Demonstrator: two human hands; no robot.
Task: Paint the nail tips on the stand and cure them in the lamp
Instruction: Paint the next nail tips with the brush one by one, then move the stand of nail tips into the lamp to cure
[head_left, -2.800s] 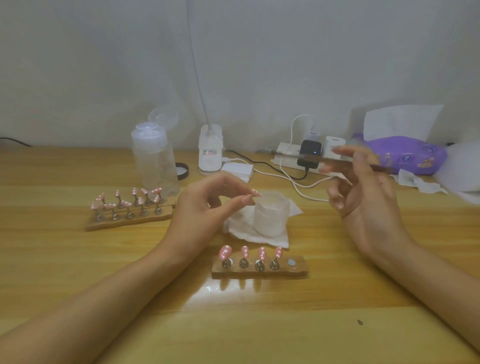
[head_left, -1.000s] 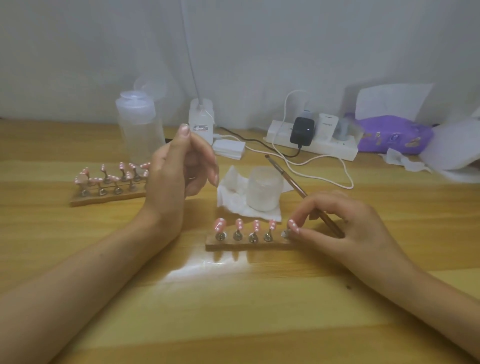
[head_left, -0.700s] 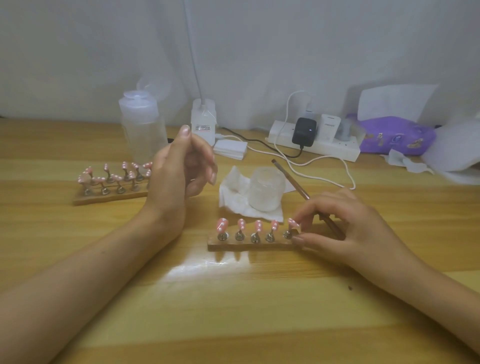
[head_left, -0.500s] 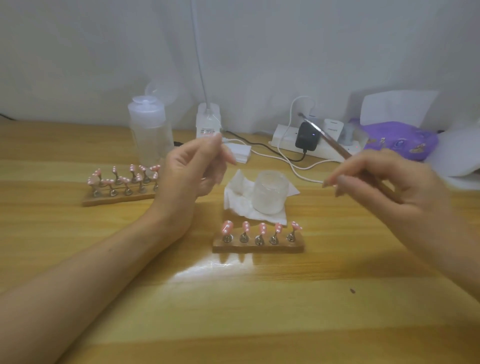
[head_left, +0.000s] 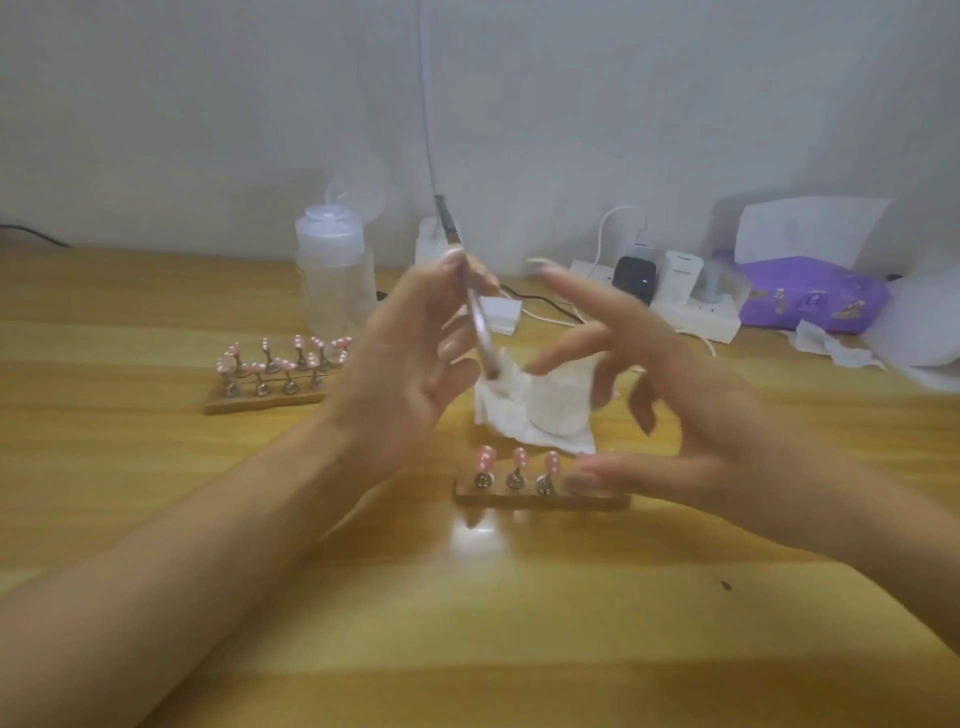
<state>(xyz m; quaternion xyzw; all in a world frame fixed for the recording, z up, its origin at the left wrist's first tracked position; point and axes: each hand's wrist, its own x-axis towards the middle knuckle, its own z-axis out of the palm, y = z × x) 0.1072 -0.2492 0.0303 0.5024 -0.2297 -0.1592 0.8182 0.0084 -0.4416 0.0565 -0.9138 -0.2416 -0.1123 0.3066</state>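
Near stand (head_left: 540, 500) sits mid-counter (head_left: 467, 649), with pink nail tips (head_left: 519, 460) upright on its pegs. The tips at its 3 o'clock end are hidden behind the right grip (head_left: 685, 415), which hovers with fingers spread and holds nothing. At the stand's 11 o'clock the left grip (head_left: 410, 374) pinches the brush (head_left: 475, 322), lower end over the tissue (head_left: 519, 415). This is probably for wiping or reloading at the frosted jar (head_left: 563, 402). Second stand (head_left: 265, 397) at 10 o'clock, bottle (head_left: 335, 280) beyond. Curing lamp not identified. The right thumb crowds the tips, so smudging looks possible.
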